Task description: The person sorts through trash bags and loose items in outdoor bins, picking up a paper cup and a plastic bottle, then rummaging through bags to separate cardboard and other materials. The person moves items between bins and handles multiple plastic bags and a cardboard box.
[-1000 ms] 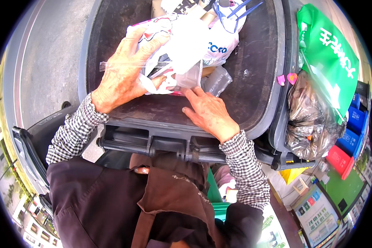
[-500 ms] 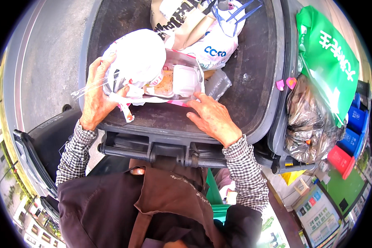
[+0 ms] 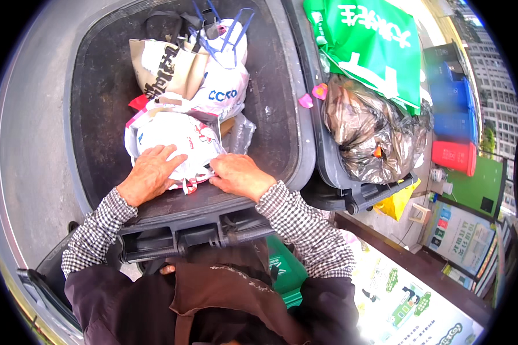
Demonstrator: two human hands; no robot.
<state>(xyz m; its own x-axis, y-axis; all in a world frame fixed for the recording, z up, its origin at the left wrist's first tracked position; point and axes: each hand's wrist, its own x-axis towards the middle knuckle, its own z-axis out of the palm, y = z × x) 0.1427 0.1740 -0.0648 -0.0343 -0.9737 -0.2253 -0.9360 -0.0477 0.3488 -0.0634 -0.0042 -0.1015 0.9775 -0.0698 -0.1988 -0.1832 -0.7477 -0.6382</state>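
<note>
A stuffed white plastic bag [image 3: 178, 135] sits inside a larger white carrier bag with a pink edge [image 3: 131, 133], on the dark top of a wheeled bin [image 3: 101, 109]. My left hand [image 3: 149, 175] lies over the near left part of the stuffed bag, fingers spread. On its near right side, my right hand [image 3: 242, 177] has its fingers curled around the carrier bag's edge. A clear plastic container [image 3: 243, 133] shows just beyond my right hand. The takeaway boxes inside the carrier bag are hidden now.
A beige printed bag [image 3: 170, 69] and a white bag with blue ties [image 3: 224, 86] lie farther back. The neighbouring bin on the right carries a green bag [image 3: 368, 52] and a dark, see-through rubbish bag [image 3: 374, 132]. Blue bins [image 3: 452, 109] and a red bin [image 3: 453, 157] stand beyond.
The stuffed white bag has come down over the takeaway boxes in the carrier bag. My left hand has loosened its grip and now lies spread on it. The view has swung right.
</note>
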